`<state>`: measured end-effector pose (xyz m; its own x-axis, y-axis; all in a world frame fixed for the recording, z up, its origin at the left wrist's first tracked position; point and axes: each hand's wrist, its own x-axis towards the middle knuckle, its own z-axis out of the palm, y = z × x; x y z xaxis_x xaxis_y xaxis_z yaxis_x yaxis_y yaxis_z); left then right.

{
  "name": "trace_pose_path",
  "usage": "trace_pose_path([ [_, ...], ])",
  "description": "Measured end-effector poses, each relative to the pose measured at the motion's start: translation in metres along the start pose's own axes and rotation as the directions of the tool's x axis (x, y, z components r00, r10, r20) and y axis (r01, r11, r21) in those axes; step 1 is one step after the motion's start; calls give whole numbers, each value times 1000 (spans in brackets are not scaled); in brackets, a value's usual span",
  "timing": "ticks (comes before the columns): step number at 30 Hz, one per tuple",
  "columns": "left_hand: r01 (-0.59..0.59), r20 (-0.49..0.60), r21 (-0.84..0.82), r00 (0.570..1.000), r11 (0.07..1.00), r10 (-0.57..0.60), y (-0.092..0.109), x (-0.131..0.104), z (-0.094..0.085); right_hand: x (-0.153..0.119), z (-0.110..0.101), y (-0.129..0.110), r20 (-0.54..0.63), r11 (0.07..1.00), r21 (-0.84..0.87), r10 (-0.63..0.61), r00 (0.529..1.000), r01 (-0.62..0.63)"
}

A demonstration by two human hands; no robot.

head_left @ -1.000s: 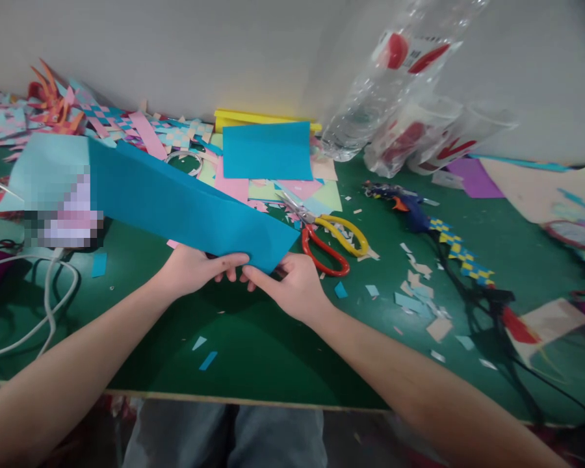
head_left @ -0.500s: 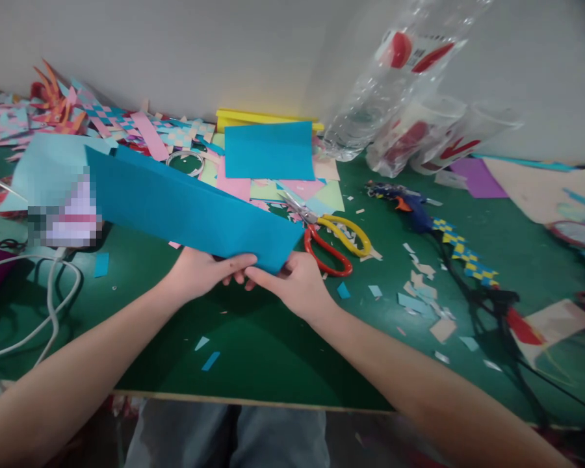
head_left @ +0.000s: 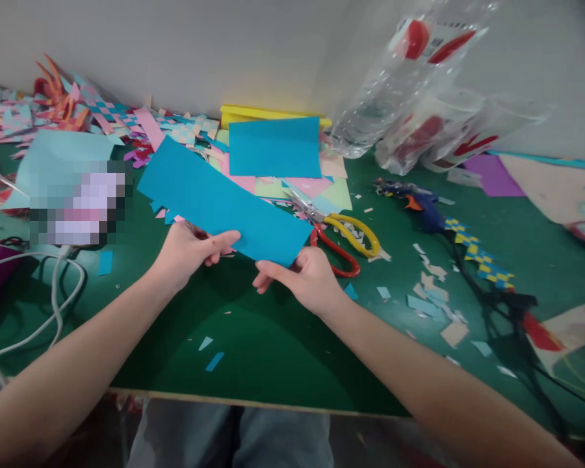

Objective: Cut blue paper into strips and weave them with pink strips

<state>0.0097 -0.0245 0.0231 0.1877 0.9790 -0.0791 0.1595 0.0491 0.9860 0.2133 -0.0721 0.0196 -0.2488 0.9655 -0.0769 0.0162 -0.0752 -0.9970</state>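
A long strip of blue paper (head_left: 224, 201) slants across the middle, held above the green table. My left hand (head_left: 185, 250) pinches its lower edge, thumb on top and fingers underneath. Near the strip's right end, my right hand (head_left: 312, 276) grips the same edge between thumb and fingers. Just beyond that end lie scissors (head_left: 351, 235) with one yellow and one red handle, their blades pointing away to the left. A second blue paper sheet (head_left: 274, 148) rests on coloured papers behind the strip.
Plastic-wrapped cups (head_left: 429, 120) lean at the back right. A blue glue gun (head_left: 426, 211) with a dark cord lies at right. Paper scraps (head_left: 436, 292) are scattered nearby. At left are a pixelated phone-like object (head_left: 88, 208), a white cable (head_left: 56, 305) and pale blue paper (head_left: 68, 162).
The blue paper's far left end has swung right and its broad face now shows flatter. My hands have spread apart along its edge. The view has shifted slightly.
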Motion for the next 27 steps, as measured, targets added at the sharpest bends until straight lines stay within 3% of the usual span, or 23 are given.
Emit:
trace_pose_path([
  [5,-27,-232,-160,973,987,-11,0,11,-17,2,-6,1,0,999,-23,-45,999,45],
  [12,-123,-460,-172,887,977,31,7,20,-41,7,-12,4,-18,999,-7,-43,999,43],
  [16,-95,-509,-12,857,995,76,12,16,-40,11,-17,11,-144,996,58,-58,988,67],
  [20,-115,-483,179,855,977,189,10,13,-37,15,-23,10,-330,988,100,-82,941,122],
  [22,-133,-469,266,848,955,249,7,14,-38,16,-26,8,-367,983,108,-99,925,148],
  [24,-157,-499,348,803,924,325,4,16,-42,17,-29,7,-358,986,94,-95,929,137],
  [25,-184,-535,381,756,906,379,2,17,-44,18,-30,6,-339,990,78,-82,937,115],
  [27,-277,-598,445,616,851,513,0,18,-46,18,-31,7,-272,998,26,-44,961,53],
])
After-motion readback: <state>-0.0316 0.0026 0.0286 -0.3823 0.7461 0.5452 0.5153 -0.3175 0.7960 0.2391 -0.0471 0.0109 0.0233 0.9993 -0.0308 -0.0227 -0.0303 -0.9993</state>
